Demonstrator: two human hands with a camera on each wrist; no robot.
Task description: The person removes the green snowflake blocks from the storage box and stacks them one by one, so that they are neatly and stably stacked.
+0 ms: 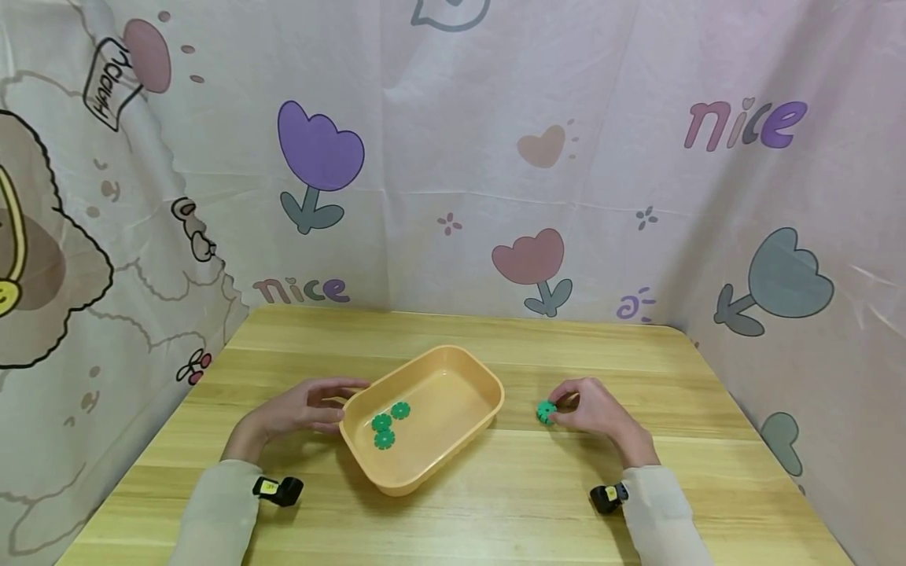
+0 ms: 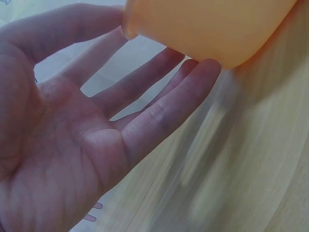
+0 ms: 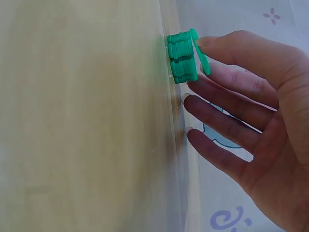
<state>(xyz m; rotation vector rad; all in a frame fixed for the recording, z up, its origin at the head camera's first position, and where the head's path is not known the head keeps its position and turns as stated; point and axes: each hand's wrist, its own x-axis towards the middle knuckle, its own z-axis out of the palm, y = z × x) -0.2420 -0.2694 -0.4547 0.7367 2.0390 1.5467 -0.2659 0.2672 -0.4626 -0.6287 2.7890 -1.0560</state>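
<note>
A shallow yellow-orange plastic basin [image 1: 453, 440] sits on the table with several green notched plastic discs [image 1: 400, 410] lying inside near its left end. My left hand [image 1: 314, 405] touches the basin's left end, its fingers nearly straight against the outer wall [image 2: 193, 29] and the thumb at the rim. To the basin's right, my right hand [image 1: 594, 405] pinches a green notched disc [image 3: 200, 53] between thumb and index finger. That disc leans against a small stack of matching green discs [image 3: 182, 58]. The other right fingers are loosely bent.
The wood-grain table [image 1: 495, 519] runs back to a printed cloth backdrop [image 1: 439, 259], which also hangs along the left and right sides. Small black cameras [image 1: 279, 490] are worn on both wrists, over light sleeves [image 1: 219, 511].
</note>
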